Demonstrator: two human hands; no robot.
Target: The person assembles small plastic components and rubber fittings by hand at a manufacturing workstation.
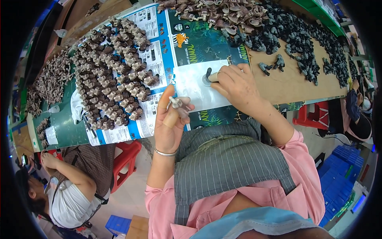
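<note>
Far left, your bench is green tabletop (65, 129) under a heap of small beige-brown parts (51, 79). Below it, a co-worker in a white top (73, 199) sits near a red stool (126, 165); blue box (118, 224) and brown carton (137, 227) on the pale floor (133, 199).

Next, rows of brown-and-beige figures (113, 73) cover a printed sheet (149, 121); white cloth (76, 104) at their left edge.

Your left hand (169, 125) is clamped on a small pale figure (181, 106), thumb and fingers together on it, just past the sheet's right side.

Centre: glossy white sheet (189, 89) over a dark green printed poster (203, 49), brown parts piled (223, 14) behind. A clear round dish (206, 81) sits on the white sheet, dark curved piece (209, 72) at it. Your right hand (240, 85) has its fingertips bunched beside both; can't tell if they pinch anything.

Right: brown board (278, 89) with scattered grey-black pieces (306, 59). Beyond its near edge, red seat (314, 114), another person (354, 107), blue bins stacked (342, 175) on the floor.
</note>
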